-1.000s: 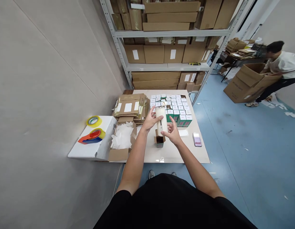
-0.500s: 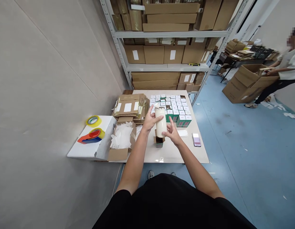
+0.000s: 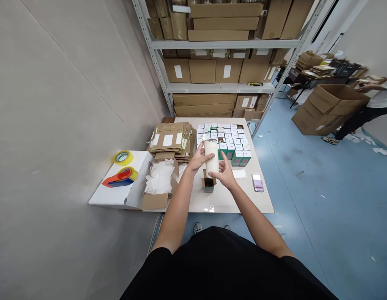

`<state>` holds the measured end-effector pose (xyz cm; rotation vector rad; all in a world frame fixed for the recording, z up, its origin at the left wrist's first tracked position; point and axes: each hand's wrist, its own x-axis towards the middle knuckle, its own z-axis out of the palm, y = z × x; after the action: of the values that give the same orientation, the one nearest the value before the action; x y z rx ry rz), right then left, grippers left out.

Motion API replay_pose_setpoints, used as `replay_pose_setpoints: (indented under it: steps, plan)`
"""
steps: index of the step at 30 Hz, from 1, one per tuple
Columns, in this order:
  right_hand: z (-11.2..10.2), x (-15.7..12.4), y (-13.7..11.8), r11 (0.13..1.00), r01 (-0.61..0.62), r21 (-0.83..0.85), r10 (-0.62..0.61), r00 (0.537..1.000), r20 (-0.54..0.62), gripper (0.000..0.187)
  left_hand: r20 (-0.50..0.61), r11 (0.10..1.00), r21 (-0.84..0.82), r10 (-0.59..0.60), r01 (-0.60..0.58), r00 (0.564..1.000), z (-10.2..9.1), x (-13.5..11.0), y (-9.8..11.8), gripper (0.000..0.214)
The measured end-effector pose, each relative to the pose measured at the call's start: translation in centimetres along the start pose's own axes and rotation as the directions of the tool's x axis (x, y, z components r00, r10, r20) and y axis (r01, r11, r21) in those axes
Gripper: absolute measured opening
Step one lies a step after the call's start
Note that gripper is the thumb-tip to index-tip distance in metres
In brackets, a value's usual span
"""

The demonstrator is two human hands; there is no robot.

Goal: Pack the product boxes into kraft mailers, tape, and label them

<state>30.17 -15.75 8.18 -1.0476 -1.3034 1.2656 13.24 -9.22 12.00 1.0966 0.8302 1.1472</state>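
Observation:
A cream-coloured tumbler (image 3: 212, 157) is held above the table, nearly upright, its lid end away from me. My left hand (image 3: 199, 158) is closed round its upper left side, thumb across the front. Lower down on the right, my right hand (image 3: 225, 173) grips it near the base with the thumb, its index finger pointing up. Just beneath the tumbler stands a small open carton (image 3: 209, 187) with its flaps out. Rows of small white-and-green boxes (image 3: 234, 146) stand behind the hands.
On the left are flattened cardboard (image 3: 164, 137), an open box of white paper (image 3: 160, 177), a yellow tape roll (image 3: 123, 157) and a red-and-blue tape dispenser (image 3: 120, 178). A phone (image 3: 257, 183) lies right. Shelving (image 3: 224, 45) rises behind; a co-worker (image 3: 379, 100) stands by a large carton (image 3: 325, 110).
The tumbler has turned slightly in my hands and shifted a little to the right. At the far right, the co-worker's arms have risen from the large carton, and the head has left the view.

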Motion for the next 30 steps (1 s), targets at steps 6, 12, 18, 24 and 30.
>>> replay_pose_setpoints:
  steps: [6, 12, 18, 24, 30]
  plan:
    - [0.3, 0.1, 0.6, 0.999, 0.039, -0.021, -0.039, 0.999, 0.007, 0.131, -0.062, 0.999, 0.029, 0.023, -0.021, 0.998, -0.1, -0.1, -0.2, 0.124]
    - [0.6, -0.2, 0.6, 0.999, 0.03, 0.022, -0.03, 0.999, 0.017, 0.131, -0.054, 0.998, 0.055, 0.024, -0.021, 0.998, -0.2, -0.6, -0.2, 0.113]
    - [0.2, -0.1, 1.2, 0.998, 0.026, 0.05, -0.031, 0.995, 0.099, 0.131, -0.013, 0.997, 0.07, 0.027, -0.026, 1.0, -1.0, -0.5, -0.1, 0.127]
    - [0.2, 0.1, 2.0, 0.999, -0.036, -0.035, 0.036, 0.999, 0.007, 0.134, -0.034, 0.995, 0.097, 0.008, -0.005, 0.999, -1.2, -0.4, -0.7, 0.127]
    - [0.2, 0.1, 2.9, 0.999, -0.038, -0.005, 0.038, 0.996, 0.078, 0.127, -0.031, 0.995, 0.102, 0.004, -0.001, 1.0, -1.4, -0.1, -1.0, 0.128]
